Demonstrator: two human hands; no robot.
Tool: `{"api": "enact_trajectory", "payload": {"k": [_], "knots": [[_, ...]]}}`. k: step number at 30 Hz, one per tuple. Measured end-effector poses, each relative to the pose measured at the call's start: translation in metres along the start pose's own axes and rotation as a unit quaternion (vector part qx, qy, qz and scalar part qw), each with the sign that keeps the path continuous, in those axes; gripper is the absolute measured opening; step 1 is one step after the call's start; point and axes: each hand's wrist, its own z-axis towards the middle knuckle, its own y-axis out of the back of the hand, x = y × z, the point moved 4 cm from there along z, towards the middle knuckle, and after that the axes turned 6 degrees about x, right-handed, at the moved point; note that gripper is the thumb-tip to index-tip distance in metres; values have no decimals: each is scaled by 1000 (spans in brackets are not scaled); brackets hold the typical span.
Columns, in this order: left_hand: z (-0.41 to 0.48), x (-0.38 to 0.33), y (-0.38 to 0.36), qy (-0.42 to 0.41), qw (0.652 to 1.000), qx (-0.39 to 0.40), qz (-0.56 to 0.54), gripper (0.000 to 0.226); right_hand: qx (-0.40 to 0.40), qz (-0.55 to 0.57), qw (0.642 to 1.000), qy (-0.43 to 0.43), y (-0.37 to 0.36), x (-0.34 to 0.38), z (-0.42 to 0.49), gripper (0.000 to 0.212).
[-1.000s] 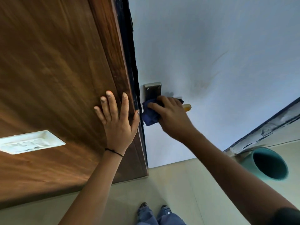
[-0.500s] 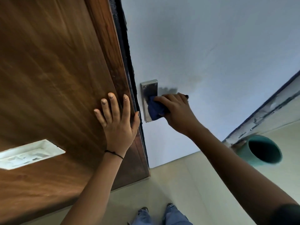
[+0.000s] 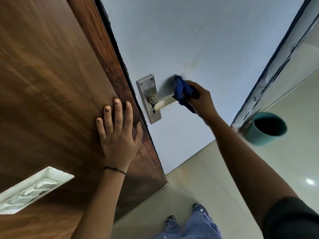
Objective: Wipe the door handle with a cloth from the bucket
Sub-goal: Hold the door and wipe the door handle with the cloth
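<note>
A metal lever handle (image 3: 164,102) sticks out from a steel backplate (image 3: 148,90) on the pale blue door (image 3: 198,40). My right hand (image 3: 202,99) grips a bunched blue cloth (image 3: 181,90) wrapped over the lever's outer end. The inner part of the lever and the keyhole below it show bare. My left hand (image 3: 117,131) lies flat, fingers spread, on the brown wooden panel (image 3: 51,75) left of the door edge. A teal bucket (image 3: 264,129) stands on the floor at the right, by the door frame.
A white switch plate (image 3: 32,188) is set into the wooden panel at lower left. Beige floor tiles (image 3: 198,178) lie below, with my jeans and shoes (image 3: 189,223) at the bottom. A grey door frame (image 3: 276,57) runs up the right side.
My right hand has slid the cloth from the backplate outward along the lever to its far end, uncovering the plate and lever base. My left hand has stayed flat on the wood.
</note>
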Motion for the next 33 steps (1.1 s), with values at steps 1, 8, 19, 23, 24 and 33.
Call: {"api": "enact_trajectory", "payload": {"k": [1, 8, 19, 23, 24, 33], "knots": [[-1, 0, 0, 0, 1000, -4, 0, 75, -24, 72, 997, -18, -6, -6, -5, 31], [1, -1, 3, -8, 1000, -19, -14, 75, -57, 530, 830, -168, -80, -44, -24, 40], [1, -2, 5, -4, 999, -23, -24, 71, -61, 566, 799, -194, -72, -24, -24, 29], [0, -2, 5, -8, 999, -27, -27, 70, -32, 575, 789, -211, -104, -13, -41, 38], [0, -2, 5, -8, 999, -28, -26, 70, -22, 580, 783, -224, -113, -13, -46, 41], [0, -1, 5, 0, 999, -28, -38, 68, -59, 585, 784, -199, -88, -19, -31, 21]]}}
